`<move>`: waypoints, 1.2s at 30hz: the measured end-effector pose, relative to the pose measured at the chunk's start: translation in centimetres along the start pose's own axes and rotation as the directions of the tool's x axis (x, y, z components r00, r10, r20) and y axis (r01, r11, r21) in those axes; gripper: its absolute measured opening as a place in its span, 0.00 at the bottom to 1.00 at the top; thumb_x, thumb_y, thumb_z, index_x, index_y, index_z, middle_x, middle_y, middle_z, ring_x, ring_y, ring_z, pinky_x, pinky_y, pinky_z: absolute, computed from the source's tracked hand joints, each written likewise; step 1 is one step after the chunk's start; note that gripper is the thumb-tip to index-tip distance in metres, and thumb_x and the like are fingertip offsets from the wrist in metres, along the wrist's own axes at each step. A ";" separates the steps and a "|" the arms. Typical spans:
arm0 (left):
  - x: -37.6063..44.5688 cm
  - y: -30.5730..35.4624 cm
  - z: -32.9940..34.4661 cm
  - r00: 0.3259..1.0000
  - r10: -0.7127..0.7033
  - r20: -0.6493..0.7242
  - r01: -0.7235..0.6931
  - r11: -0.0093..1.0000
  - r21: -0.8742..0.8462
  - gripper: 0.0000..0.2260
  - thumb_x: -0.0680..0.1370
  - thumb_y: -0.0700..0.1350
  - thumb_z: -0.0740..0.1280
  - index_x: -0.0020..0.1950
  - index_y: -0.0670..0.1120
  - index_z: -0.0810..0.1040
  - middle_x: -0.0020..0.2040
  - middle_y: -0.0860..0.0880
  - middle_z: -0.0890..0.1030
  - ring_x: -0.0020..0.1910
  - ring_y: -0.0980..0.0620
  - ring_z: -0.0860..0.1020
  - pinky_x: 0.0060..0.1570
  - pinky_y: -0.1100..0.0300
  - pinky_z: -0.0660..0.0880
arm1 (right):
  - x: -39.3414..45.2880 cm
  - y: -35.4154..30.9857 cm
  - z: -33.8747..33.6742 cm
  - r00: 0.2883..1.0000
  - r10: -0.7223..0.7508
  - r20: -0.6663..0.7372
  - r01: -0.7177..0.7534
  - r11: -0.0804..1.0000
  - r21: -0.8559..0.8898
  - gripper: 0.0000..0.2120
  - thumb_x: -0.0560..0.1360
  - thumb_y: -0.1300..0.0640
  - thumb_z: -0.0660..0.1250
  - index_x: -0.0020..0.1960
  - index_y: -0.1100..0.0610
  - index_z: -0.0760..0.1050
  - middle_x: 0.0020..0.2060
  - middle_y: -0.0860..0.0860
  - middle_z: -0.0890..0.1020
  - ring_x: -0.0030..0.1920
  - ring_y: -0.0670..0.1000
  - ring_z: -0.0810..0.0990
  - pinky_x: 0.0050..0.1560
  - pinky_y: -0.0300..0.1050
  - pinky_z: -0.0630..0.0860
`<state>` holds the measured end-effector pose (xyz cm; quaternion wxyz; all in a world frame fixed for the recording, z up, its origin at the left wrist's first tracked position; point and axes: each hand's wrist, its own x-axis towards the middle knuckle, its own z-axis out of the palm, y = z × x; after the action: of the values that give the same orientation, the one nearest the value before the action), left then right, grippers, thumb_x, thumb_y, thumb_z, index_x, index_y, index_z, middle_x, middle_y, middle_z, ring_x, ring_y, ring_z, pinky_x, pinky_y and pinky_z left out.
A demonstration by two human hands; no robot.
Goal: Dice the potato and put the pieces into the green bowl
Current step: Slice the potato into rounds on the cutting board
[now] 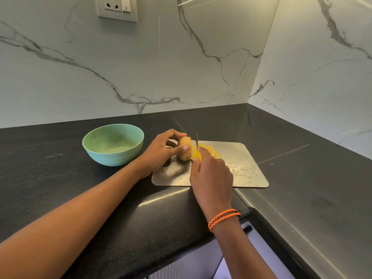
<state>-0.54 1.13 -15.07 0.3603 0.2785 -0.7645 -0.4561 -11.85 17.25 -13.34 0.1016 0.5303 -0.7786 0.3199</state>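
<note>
Potato (184, 151) sits on the steel cutting board (244, 168), its long side running left to right; left hand (161, 153) pinches it; right hand (211, 178) grips the yellow-handled knife (197, 144); slices (211, 151) lie beside; green bowl (113, 144) stands left.

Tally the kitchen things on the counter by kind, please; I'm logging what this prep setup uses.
Bowl: 1
Cutting board: 1
Knife: 1
Potato, part uncut: 1
Pile of slices: 1, slices overlap too much to count
Total: 5
</note>
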 end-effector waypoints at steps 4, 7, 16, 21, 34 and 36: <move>0.1 0.2 0.1 1.000 -0.008 0.011 0.008 1.000 -0.011 0.14 0.80 0.49 0.74 0.66 0.53 0.80 0.62 0.52 0.82 0.58 0.52 0.82 0.60 0.56 0.79 | -0.4 -0.4 -0.1 0.996 -0.055 -0.073 0.056 0.998 0.019 0.20 0.84 0.50 0.60 0.76 0.49 0.70 0.46 0.51 0.85 0.46 0.52 0.83 0.39 0.42 0.67; 0.1 0.0 0.0 1.000 -0.010 0.009 0.010 1.000 0.007 0.14 0.81 0.49 0.74 0.66 0.53 0.80 0.63 0.53 0.82 0.58 0.52 0.82 0.60 0.54 0.79 | -0.5 -0.6 -0.2 0.993 -0.086 -0.083 0.088 0.996 0.015 0.19 0.84 0.51 0.61 0.74 0.49 0.71 0.44 0.50 0.85 0.44 0.53 0.84 0.38 0.43 0.66; 0.2 -0.1 0.0 1.000 0.008 -0.007 -0.007 0.998 0.067 0.15 0.79 0.52 0.75 0.66 0.54 0.80 0.63 0.55 0.81 0.59 0.52 0.82 0.62 0.48 0.80 | -0.6 -0.8 0.1 0.987 -0.104 -0.121 0.107 0.994 0.016 0.18 0.83 0.52 0.64 0.71 0.50 0.74 0.38 0.49 0.84 0.38 0.52 0.83 0.34 0.41 0.66; 0.3 -0.1 0.0 1.000 -0.001 -0.014 0.002 0.996 0.090 0.15 0.79 0.53 0.75 0.65 0.55 0.79 0.63 0.55 0.81 0.59 0.52 0.82 0.63 0.46 0.80 | -0.5 -0.4 0.1 0.989 -0.111 -0.095 0.116 0.992 0.044 0.18 0.84 0.52 0.62 0.73 0.51 0.73 0.39 0.50 0.84 0.39 0.52 0.82 0.35 0.42 0.68; 0.3 -0.3 -0.1 0.999 0.006 -0.053 -0.001 0.996 0.091 0.16 0.78 0.53 0.77 0.64 0.52 0.81 0.62 0.54 0.81 0.57 0.53 0.82 0.61 0.46 0.81 | -0.4 -0.9 0.2 0.991 -0.133 0.013 0.133 0.991 -0.022 0.18 0.84 0.52 0.62 0.73 0.50 0.70 0.41 0.49 0.83 0.40 0.50 0.81 0.36 0.41 0.70; 0.3 -0.1 0.0 0.999 0.005 -0.050 -0.001 0.996 0.084 0.16 0.78 0.52 0.77 0.63 0.51 0.81 0.62 0.55 0.81 0.56 0.54 0.82 0.59 0.48 0.82 | -0.8 -0.8 0.1 0.992 -0.126 0.020 0.126 0.992 -0.020 0.18 0.84 0.52 0.61 0.73 0.50 0.70 0.42 0.48 0.83 0.40 0.49 0.81 0.37 0.41 0.68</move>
<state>-0.72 0.89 -15.12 0.3682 0.3036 -0.7741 -0.4159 -10.84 17.64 -13.48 0.1201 0.5803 -0.7477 0.2997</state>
